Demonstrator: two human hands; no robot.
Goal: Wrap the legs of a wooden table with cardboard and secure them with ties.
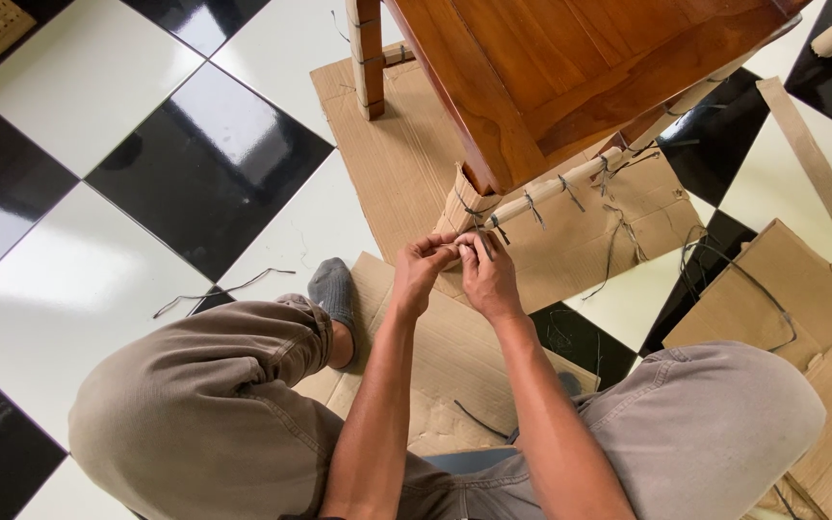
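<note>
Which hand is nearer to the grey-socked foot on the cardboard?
The left hand. It works at the string just right of and above the grey-socked foot. The right hand is beside it, further from the foot, at the wrapped chair leg.

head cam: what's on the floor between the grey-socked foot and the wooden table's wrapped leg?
In the head view, flat cardboard sheets cover the floor between the grey-socked foot and the wrapped leg. The left hand also hangs over that stretch, fingers pinched at the leg's tie.

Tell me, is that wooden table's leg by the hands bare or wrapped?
Wrapped. Cardboard covers the foot of the table leg and dark string crosses it, where both hands, left and right, pinch the string.
</note>
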